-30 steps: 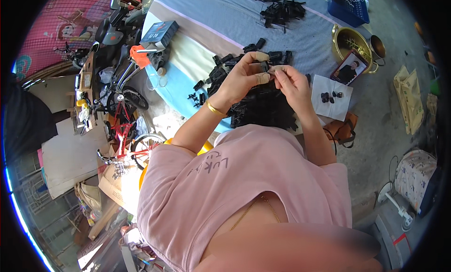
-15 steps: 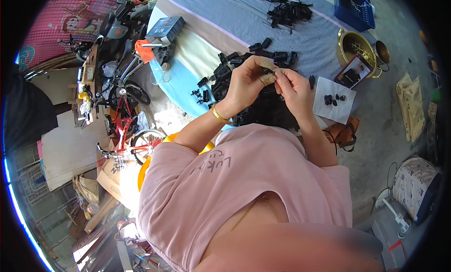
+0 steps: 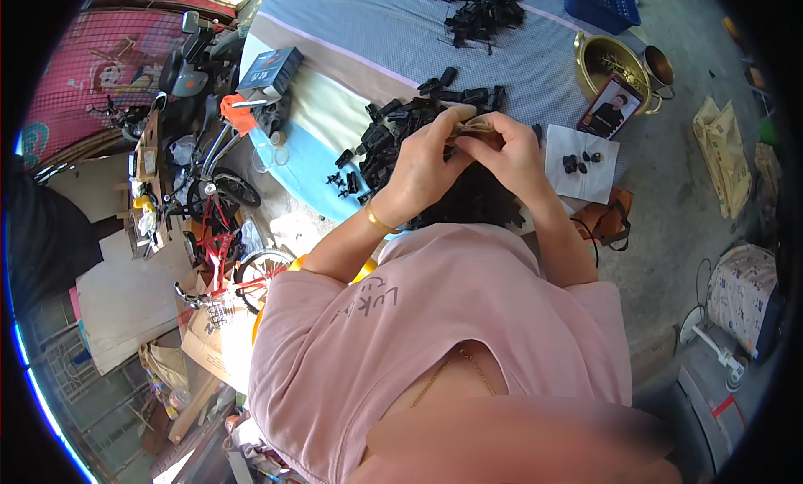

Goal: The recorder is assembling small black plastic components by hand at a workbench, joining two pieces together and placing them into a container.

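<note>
Head view: left hand (image 3: 425, 159) and right hand (image 3: 513, 158) meet above a heap of black parts (image 3: 381, 141)

Thumbs and fingers of both hands are bent inward, tips together; whether they pinch a piece cannot be told, since the fingers hide it. A gold bangle (image 3: 379, 224) circles the left wrist. The heap spreads beneath the hands and out to their left, on a cloth-covered desk (image 3: 535, 74). Just right of the hands, a white paper (image 3: 560, 181) bears small dark pieces (image 3: 571, 163). Beyond it, a phone (image 3: 613, 107) is beside a gold-coloured pot (image 3: 580, 56). Toward the far side are a second black heap (image 3: 485, 20) and a blue basket (image 3: 595, 17). At the left edge, a box (image 3: 269, 70) sits near an orange cloth (image 3: 238, 113). Off the desk, a red bicycle (image 3: 219, 243) stands at left.
</note>
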{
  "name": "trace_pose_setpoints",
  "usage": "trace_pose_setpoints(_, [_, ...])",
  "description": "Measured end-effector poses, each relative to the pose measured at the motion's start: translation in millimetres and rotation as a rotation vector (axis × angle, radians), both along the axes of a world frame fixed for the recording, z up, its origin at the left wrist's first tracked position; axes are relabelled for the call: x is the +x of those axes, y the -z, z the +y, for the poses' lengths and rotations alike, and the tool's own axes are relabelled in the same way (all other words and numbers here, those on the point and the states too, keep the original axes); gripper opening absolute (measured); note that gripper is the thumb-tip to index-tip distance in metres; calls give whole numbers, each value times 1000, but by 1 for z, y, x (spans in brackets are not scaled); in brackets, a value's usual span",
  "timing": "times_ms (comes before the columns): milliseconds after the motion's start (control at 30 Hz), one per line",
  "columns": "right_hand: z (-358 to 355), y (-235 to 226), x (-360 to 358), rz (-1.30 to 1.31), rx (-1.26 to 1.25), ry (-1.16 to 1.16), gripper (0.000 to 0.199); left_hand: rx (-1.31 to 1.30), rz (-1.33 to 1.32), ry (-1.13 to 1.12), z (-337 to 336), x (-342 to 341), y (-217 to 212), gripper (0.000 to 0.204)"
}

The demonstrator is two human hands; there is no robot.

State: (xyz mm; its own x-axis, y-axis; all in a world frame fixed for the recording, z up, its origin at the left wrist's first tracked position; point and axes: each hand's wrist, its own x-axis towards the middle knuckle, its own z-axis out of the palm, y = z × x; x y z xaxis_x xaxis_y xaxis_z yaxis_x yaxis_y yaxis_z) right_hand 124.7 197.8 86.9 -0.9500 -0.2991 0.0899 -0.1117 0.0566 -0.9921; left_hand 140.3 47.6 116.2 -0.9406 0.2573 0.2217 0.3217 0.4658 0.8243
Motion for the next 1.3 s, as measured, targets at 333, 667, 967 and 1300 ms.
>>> trace_pose_setpoints(333, [26, -3, -4, -159, -425, -199, 15, 674, -782, 388, -30, -7, -3, 41])
trace_pose_setpoints(667, [10, -3, 0, -70, -298, -109, 13, 993, -975, 167, -24, -10, 9, 17])
trace_pose_setpoints(967, [-3, -1, 8, 0, -90, 39, 16, 578, -449, -91, -13, 2, 4, 22])
trace_pose_setpoints(1300, [-5, -4, 8, 97, -55, 61, 16, 436, -257, -117, -8, 7, 7, 25])
